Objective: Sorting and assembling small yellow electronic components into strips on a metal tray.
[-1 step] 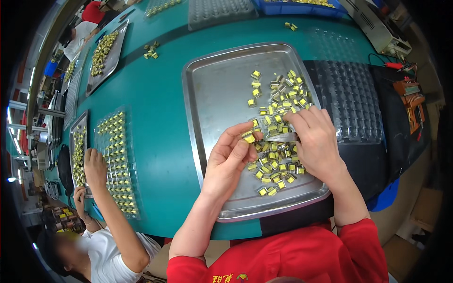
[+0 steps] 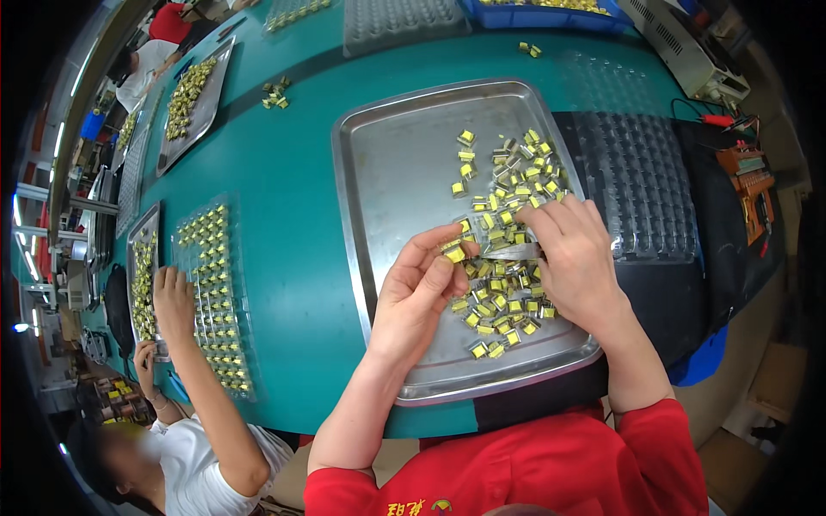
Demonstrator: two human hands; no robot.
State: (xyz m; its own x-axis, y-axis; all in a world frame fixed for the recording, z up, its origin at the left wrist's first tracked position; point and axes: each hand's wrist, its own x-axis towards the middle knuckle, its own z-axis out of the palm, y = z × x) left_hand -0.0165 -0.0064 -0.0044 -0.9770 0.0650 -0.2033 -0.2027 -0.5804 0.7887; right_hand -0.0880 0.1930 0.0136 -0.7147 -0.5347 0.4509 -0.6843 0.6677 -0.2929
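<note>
**Part in left fingers, metal tool at its right side**

Yellow-topped part (image 2: 454, 252) is above the metal tray (image 2: 379, 163), pinched between thumb and fingers of your left hand (image 2: 415, 291). Your right hand (image 2: 573, 258) is closed on a pointed metal tool (image 2: 516, 251), tip aimed left at the part; can't tell if they touch. Loose parts (image 2: 516, 305) lie jumbled under and around your hands, mostly in the tray's right half; its upper left is bare metal. Clear molded tray (image 2: 650, 185) sits right of the metal tray, on a dark surface. Orange tool rack (image 2: 753, 193) farther right. To your left on the green table (image 2: 292, 249), a co-worker's hand (image 2: 175, 305) is between a narrow parts tray (image 2: 157, 215) and a filled plastic tray (image 2: 247, 331). Blue bin (image 2: 516, 15) at the far edge.
</note>
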